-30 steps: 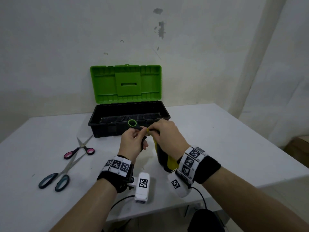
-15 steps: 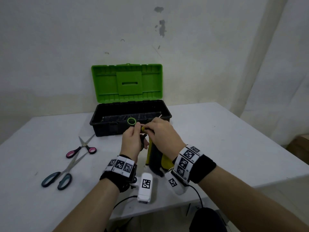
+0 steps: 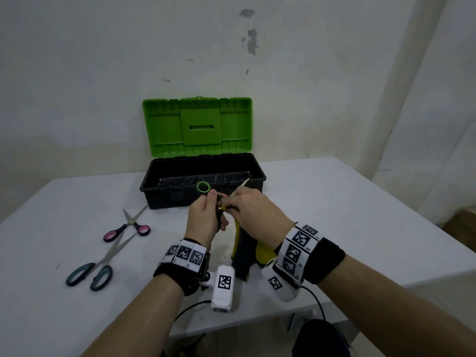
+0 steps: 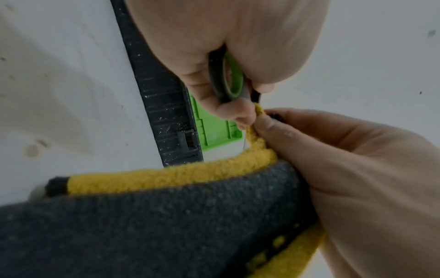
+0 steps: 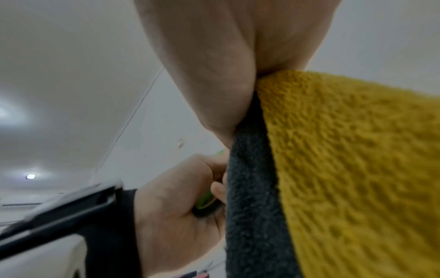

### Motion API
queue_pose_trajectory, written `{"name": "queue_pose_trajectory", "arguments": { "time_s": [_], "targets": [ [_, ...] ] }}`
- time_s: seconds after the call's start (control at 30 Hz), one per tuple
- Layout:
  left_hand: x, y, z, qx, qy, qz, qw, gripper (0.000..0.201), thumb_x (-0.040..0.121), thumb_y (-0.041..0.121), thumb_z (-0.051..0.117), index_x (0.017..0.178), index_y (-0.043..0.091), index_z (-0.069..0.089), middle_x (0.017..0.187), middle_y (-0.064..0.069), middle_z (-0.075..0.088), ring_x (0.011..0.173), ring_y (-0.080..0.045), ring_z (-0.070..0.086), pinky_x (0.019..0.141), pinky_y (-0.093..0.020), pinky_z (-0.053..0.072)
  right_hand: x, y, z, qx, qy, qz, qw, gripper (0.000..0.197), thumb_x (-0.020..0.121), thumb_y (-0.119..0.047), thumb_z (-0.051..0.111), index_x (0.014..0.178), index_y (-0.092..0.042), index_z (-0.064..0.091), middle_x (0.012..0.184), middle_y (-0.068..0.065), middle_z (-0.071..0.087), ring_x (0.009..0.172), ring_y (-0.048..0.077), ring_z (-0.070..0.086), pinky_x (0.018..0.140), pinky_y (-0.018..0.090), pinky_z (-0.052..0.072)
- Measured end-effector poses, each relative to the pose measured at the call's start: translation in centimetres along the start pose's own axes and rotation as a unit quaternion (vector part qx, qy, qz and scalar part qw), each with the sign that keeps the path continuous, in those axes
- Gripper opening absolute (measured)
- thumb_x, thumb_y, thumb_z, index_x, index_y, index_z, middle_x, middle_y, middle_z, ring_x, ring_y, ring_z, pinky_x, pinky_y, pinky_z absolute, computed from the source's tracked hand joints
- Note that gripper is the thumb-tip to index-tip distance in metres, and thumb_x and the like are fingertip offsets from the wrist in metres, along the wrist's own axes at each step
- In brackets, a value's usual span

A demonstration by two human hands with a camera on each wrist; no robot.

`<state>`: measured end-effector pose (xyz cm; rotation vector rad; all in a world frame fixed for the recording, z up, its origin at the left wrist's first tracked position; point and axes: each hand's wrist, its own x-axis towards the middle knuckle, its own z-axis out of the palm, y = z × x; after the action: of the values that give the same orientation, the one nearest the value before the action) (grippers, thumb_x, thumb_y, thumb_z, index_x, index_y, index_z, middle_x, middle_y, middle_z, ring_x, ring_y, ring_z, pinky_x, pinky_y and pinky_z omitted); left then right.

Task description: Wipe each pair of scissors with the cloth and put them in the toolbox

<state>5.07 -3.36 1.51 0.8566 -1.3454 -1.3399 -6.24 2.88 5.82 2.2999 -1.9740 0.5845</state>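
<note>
My left hand (image 3: 206, 220) grips the green-and-black handles of a pair of scissors (image 3: 203, 187) in front of the open toolbox (image 3: 164, 199). One handle ring (image 4: 229, 79) shows inside the left fist. My right hand (image 3: 253, 215) pinches a yellow and dark grey cloth (image 3: 246, 256) around the blades, whose tip (image 3: 246, 181) pokes out toward the box. The cloth (image 5: 333, 169) hangs down from the right hand. Two other pairs lie on the table at the left: pink-handled scissors (image 3: 128, 225) and larger teal-handled scissors (image 3: 95, 269).
The toolbox has a black tray and a green lid (image 3: 197, 127) standing open against the wall. The white table (image 3: 347, 215) ends close to my body and at the right. Cables hang below the near edge.
Both hands have risen slightly toward the toolbox. The right hand has slid the cloth along the blades, and the blade tip now shows beyond it.
</note>
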Motion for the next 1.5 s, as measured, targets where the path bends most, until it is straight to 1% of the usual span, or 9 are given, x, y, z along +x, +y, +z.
{"name": "queue_pose_trajectory", "arguments": {
  "time_s": [0.17, 0.33, 0.53, 0.77, 0.93, 1.07, 1.33, 1.4, 1.5],
  "targets": [
    [-0.2, 0.2, 0.5, 0.028, -0.009, 0.01, 1.0, 0.037, 0.107, 0.025, 0.039, 0.081, 0.007, 0.057, 0.05, -0.006, 0.054, 0.036, -0.016, 0.046, 0.036, -0.023, 0.034, 0.4, -0.2, 0.2, -0.011, 0.008, 0.005, 1.0, 0.021, 0.099, -0.02, 0.048, 0.11, -0.016, 0.065, 0.101, 0.006, 0.05, 0.083, 0.031, 0.059, 0.073, 0.046, 0.052],
    [-0.1, -0.4, 0.1, 0.002, 0.009, -0.004, 1.0, 0.036, 0.108, 0.024, 0.037, 0.091, 0.003, 0.061, 0.072, -0.013, 0.06, 0.038, -0.017, 0.047, 0.038, -0.024, 0.037, -0.2, 0.2, 0.0, -0.011, -0.002, 0.002, 1.0, 0.024, 0.099, -0.022, 0.047, 0.112, -0.017, 0.066, 0.107, 0.005, 0.054, 0.091, 0.029, 0.058, 0.077, 0.043, 0.051],
    [0.2, 0.0, 0.7, -0.023, 0.012, -0.011, 1.0, 0.036, 0.108, 0.025, 0.037, 0.091, 0.005, 0.061, 0.068, -0.01, 0.058, 0.039, -0.017, 0.046, 0.038, -0.025, 0.035, 0.1, 0.8, 1.3, -0.001, 0.062, 0.001, 0.998, 0.022, 0.098, -0.018, 0.05, 0.113, -0.014, 0.066, 0.108, 0.006, 0.053, 0.084, 0.029, 0.059, 0.072, 0.043, 0.051],
    [1.6, 0.0, -0.9, -0.034, 0.066, 0.004, 0.997, 0.04, 0.108, 0.028, 0.036, 0.096, 0.001, 0.064, 0.073, -0.009, 0.059, 0.041, -0.014, 0.049, 0.039, -0.025, 0.039, -0.3, 3.6, 1.3, 0.018, 0.074, 0.072, 0.995, 0.025, 0.1, -0.023, 0.05, 0.114, -0.013, 0.068, 0.108, 0.004, 0.055, 0.09, 0.027, 0.059, 0.079, 0.041, 0.05],
    [2.6, 0.7, -1.6, -0.033, 0.09, 0.025, 0.995, 0.04, 0.108, 0.031, 0.035, 0.095, 0.006, 0.063, 0.059, -0.01, 0.056, 0.04, -0.014, 0.049, 0.04, -0.024, 0.042, 0.9, 7.0, 0.8, 0.054, 0.089, 0.147, 0.984, 0.018, 0.094, -0.018, 0.057, 0.101, -0.011, 0.072, 0.1, 0.007, 0.063, 0.092, 0.025, 0.06, 0.08, 0.039, 0.052],
    [3.1, 0.7, -1.1, -0.025, 0.092, 0.03, 0.995, 0.04, 0.108, 0.031, 0.033, 0.098, 0.005, 0.062, 0.061, -0.011, 0.056, 0.04, -0.014, 0.05, 0.041, -0.024, 0.044, 2.5, 9.0, 1.6, 0.093, 0.062, 0.195, 0.974, 0.015, 0.092, -0.019, 0.062, 0.101, -0.012, 0.071, 0.103, 0.009, 0.067, 0.097, 0.025, 0.062, 0.083, 0.035, 0.052],
    [3.3, -0.5, 0.7, -0.047, 0.077, 0.0, 0.996, 0.038, 0.108, 0.03, 0.034, 0.096, 0.005, 0.06, 0.073, -0.012, 0.058, 0.047, -0.011, 0.054, 0.045, -0.023, 0.048, 2.8, 9.4, 3.8, 0.12, -0.057, 0.181, 0.974, 0.04, 0.093, -0.036, 0.058, 0.129, -0.017, 0.056, 0.131, 0.004, 0.052, 0.12, 0.024, 0.051, 0.1, 0.032, 0.041],
    [3.5, -0.5, 1.0, -0.06, 0.083, -0.007, 0.995, 0.037, 0.108, 0.03, 0.035, 0.094, 0.008, 0.061, 0.075, -0.01, 0.06, 0.052, -0.01, 0.058, 0.053, -0.024, 0.052, 2.3, 8.9, 3.6, 0.106, -0.051, 0.183, 0.976, 0.035, 0.092, -0.046, 0.055, 0.118, -0.023, 0.063, 0.122, -0.001, 0.055, 0.114, 0.02, 0.054, 0.099, 0.04, 0.042],
    [3.8, -0.6, 1.7, -0.059, 0.089, -0.009, 0.994, 0.037, 0.107, 0.032, 0.035, 0.091, 0.014, 0.064, 0.079, -0.004, 0.064, 0.064, -0.012, 0.061, 0.065, -0.028, 0.054, 1.6, 7.2, 2.7, 0.212, -0.033, 0.163, 0.963, 0.041, 0.092, -0.058, 0.05, 0.088, -0.022, 0.07, 0.086, -0.001, 0.068, 0.082, 0.019, 0.062, 0.078, 0.037, 0.047]
  ]
}}
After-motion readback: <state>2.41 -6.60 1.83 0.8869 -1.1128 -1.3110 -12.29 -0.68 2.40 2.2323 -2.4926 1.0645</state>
